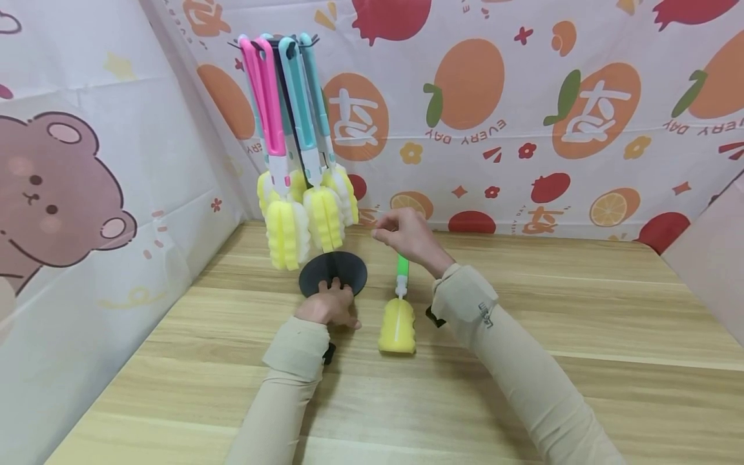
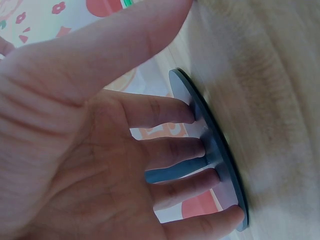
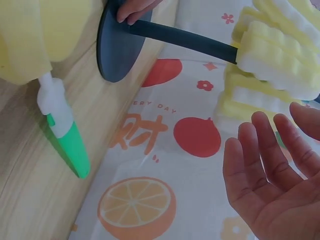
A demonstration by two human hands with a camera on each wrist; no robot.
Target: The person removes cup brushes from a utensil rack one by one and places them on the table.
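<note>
My left hand (image 1: 331, 305) rests its fingertips on the round black base (image 1: 351, 268) of a stand, fingers spread and nearly straight in the left wrist view. From the stand's top hang several sponge bottle brushes with yellow-and-white heads, among them a pink-handled brush (image 1: 272, 106) and a teal-handled brush (image 1: 298, 97). To the right of the base, a green-handled sponge brush (image 1: 398, 326) lies on the table; my right forearm hides part of its handle in the head view. Above it hovers my right hand (image 1: 409, 236), holding nothing, its fingers loosely bent in the right wrist view.
The wooden table (image 1: 552, 336) ends at a printed fruit cloth (image 1: 465, 168) hung behind it. On the left side hangs a white cloth with a bear print (image 1: 64, 187). The hanging sponge heads reach down close over the base.
</note>
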